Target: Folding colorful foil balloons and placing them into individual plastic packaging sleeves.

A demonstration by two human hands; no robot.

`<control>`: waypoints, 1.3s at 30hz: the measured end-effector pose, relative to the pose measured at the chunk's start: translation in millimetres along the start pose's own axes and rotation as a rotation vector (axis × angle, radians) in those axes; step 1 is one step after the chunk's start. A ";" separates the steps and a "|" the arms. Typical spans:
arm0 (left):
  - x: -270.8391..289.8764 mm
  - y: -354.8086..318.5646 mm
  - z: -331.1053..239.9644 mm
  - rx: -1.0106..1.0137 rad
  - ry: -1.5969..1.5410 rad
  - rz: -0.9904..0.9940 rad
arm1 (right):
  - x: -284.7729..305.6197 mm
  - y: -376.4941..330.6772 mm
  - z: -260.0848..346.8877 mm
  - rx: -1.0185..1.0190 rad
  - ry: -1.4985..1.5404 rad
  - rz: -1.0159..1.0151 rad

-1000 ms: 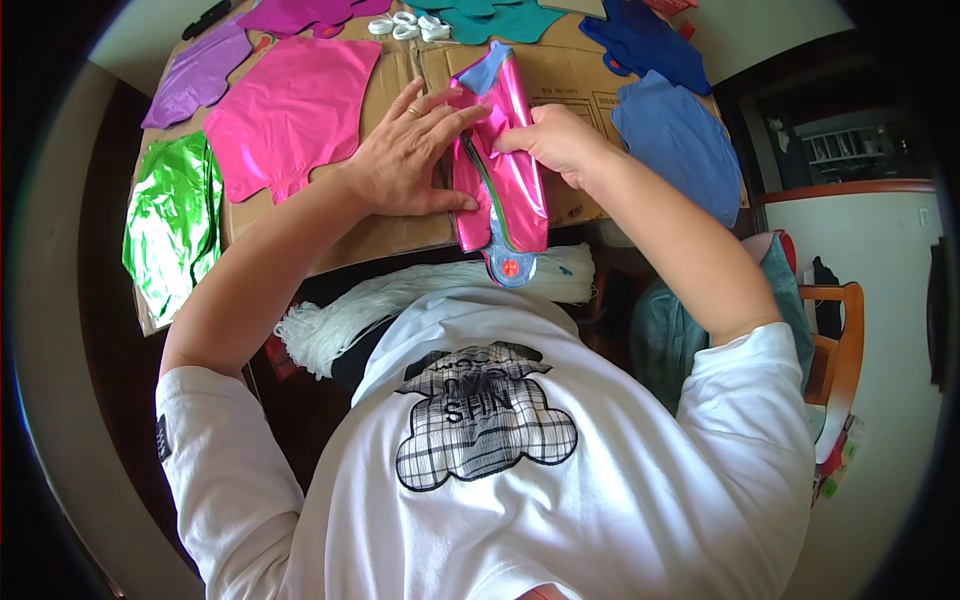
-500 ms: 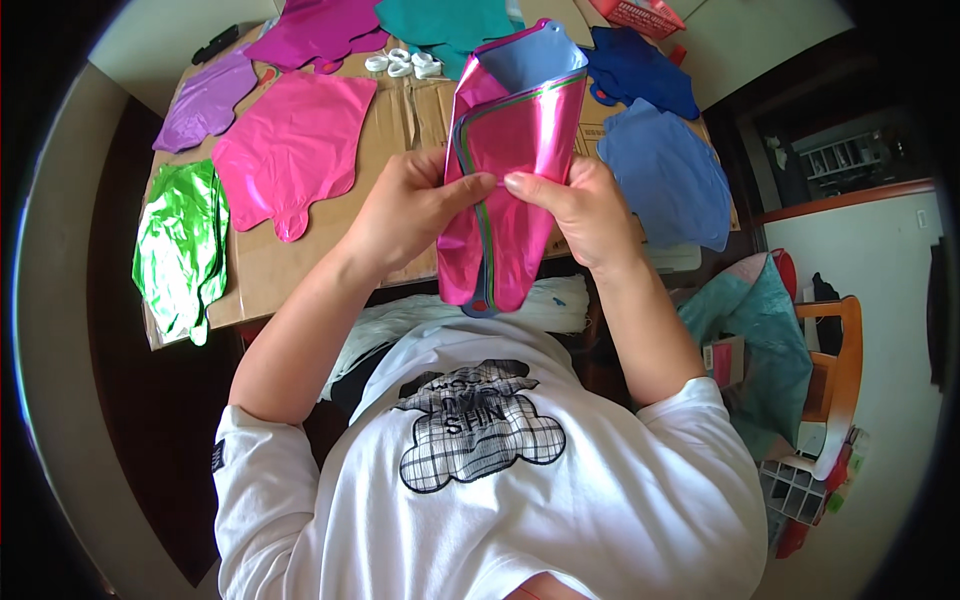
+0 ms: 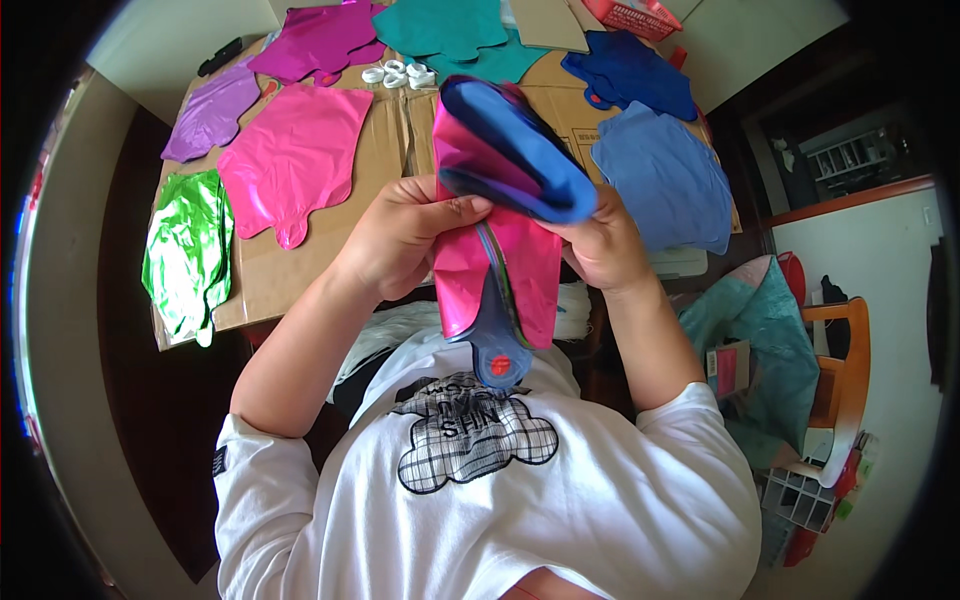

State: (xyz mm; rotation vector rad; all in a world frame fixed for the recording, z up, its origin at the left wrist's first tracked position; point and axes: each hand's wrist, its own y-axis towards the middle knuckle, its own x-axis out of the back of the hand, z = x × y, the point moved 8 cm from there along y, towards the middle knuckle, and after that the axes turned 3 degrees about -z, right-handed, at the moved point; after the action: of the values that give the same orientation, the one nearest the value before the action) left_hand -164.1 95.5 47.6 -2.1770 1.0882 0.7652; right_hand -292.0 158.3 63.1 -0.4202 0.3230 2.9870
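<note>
A folded bundle of flat foil balloons (image 3: 505,270), shiny pink outside with blue layers showing, is in front of my chest. My left hand (image 3: 408,228) grips its left side, thumb on top and fingers behind. On the right side my right hand (image 3: 605,240) grips it too, its thumb partly hidden under the flopped top. That blue-edged top bends toward me and is slightly blurred. A blue tail with a red spot hangs from the bottom, over my shirt.
Flat foil balloons lie round the cardboard-covered table (image 3: 385,150): green (image 3: 185,250), pink (image 3: 290,155), lilac (image 3: 210,115), magenta (image 3: 315,40), teal (image 3: 445,25), dark blue (image 3: 635,75) and light blue (image 3: 665,180). White ribbon rolls (image 3: 395,75) sit behind the bundle; a red basket (image 3: 635,18) stands far right.
The bundle's upper part has folded down toward me and right. Its lower end has dropped nearer my chest, and the blue tail with its red spot now shows more fully.
</note>
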 end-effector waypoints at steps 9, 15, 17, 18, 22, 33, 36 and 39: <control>-24.4 -15.1 -11.2 0.221 -0.047 0.371 | -16.1 4.0 46.3 0.176 -0.293 0.198; -14.8 -15.0 6.9 0.181 0.241 0.160 | -5.0 3.7 40.3 0.118 -0.303 0.090; -11.2 -17.7 6.2 0.179 0.276 0.164 | -2.8 -1.4 34.1 0.057 -0.144 0.152; -10.0 -18.5 6.5 0.177 0.291 0.167 | 0.0 -4.6 32.0 0.025 -0.066 0.182; -9.4 -21.0 -0.4 0.131 0.128 0.125 | 17.8 -18.3 36.8 0.104 -0.452 0.192; 27.3 -18.8 16.5 0.068 0.270 -0.044 | 2.2 -24.0 43.7 0.280 -0.908 0.079; 18.6 -30.1 22.1 0.026 0.271 0.041 | 18.5 -26.9 4.4 -0.097 -0.465 0.007; 19.8 -30.2 26.0 -0.009 0.409 0.015 | 15.9 -34.7 -23.5 -0.325 -0.296 0.049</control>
State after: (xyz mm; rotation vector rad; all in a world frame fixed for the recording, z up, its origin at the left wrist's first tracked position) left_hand -135.0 119.1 23.5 -2.3977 1.2981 0.3342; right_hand -296.3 188.0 29.8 0.0102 -0.1834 3.0924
